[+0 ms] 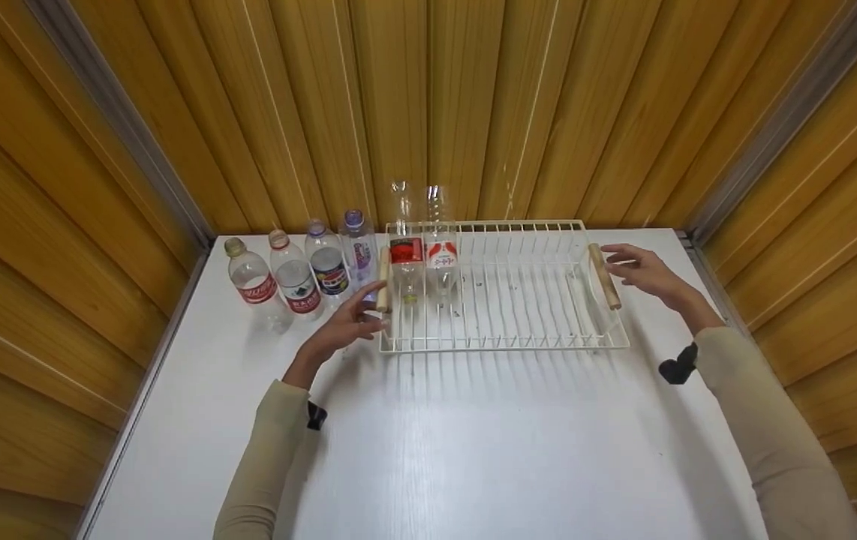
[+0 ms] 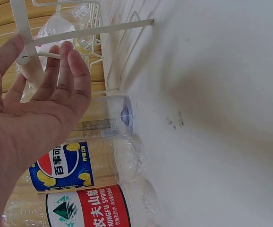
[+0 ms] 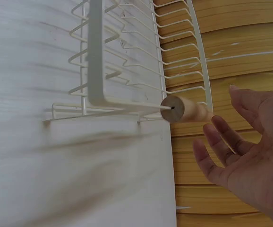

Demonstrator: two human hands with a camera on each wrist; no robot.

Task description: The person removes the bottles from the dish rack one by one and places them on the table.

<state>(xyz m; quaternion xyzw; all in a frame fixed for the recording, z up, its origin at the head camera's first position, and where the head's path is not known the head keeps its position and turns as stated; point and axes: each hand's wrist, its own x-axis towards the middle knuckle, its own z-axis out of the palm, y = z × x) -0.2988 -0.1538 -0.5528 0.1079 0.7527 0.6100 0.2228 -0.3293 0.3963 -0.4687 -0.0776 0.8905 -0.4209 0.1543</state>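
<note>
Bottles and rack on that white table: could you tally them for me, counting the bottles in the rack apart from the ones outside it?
Wire rack: 1
Racked bottles: 2
Loose bottles, standing on the table beside the rack: 4
Total: 7

In the left wrist view, the left hand [image 2: 44, 111] hid part of the bottle [image 2: 117, 116] beside the rack [image 2: 94, 31], and the bottom edge cut off the red-and-white-labelled bottle [image 2: 101, 208]. The rack ran off the top of the right wrist view.
</note>
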